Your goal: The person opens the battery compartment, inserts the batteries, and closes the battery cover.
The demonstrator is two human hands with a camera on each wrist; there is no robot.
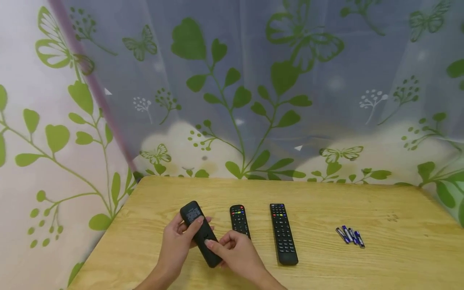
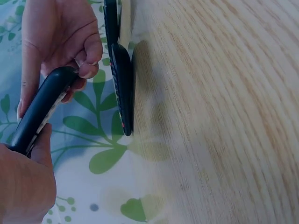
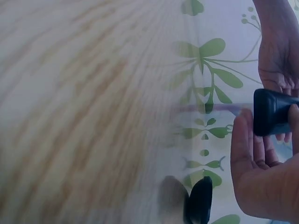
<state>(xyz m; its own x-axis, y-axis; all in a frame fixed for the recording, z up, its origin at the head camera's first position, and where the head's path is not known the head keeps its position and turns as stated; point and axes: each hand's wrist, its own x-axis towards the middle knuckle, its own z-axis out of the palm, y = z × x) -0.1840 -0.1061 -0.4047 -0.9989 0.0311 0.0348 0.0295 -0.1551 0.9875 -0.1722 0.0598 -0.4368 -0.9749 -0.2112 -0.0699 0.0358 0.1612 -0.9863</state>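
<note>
A black remote control (image 1: 197, 229) is held back side up above the table, its label and battery cover facing me in the head view. My left hand (image 1: 175, 245) grips it along the upper part, thumb lying across the back. Around the lower part, my right hand (image 1: 240, 254) grips the same remote, its thumb on the back near the battery cover. In the left wrist view the remote (image 2: 44, 109) appears edge-on between both hands. The right wrist view shows only one end of the remote (image 3: 271, 112). Whether the cover has shifted cannot be made out.
A smaller black remote (image 1: 239, 220) lies buttons up just beyond my right hand, partly covered by it. Right of it lies a longer black remote (image 1: 283, 233). Several small batteries (image 1: 350, 235) lie on the wooden table (image 1: 391, 257). A leaf-patterned curtain (image 1: 246, 121) hangs behind.
</note>
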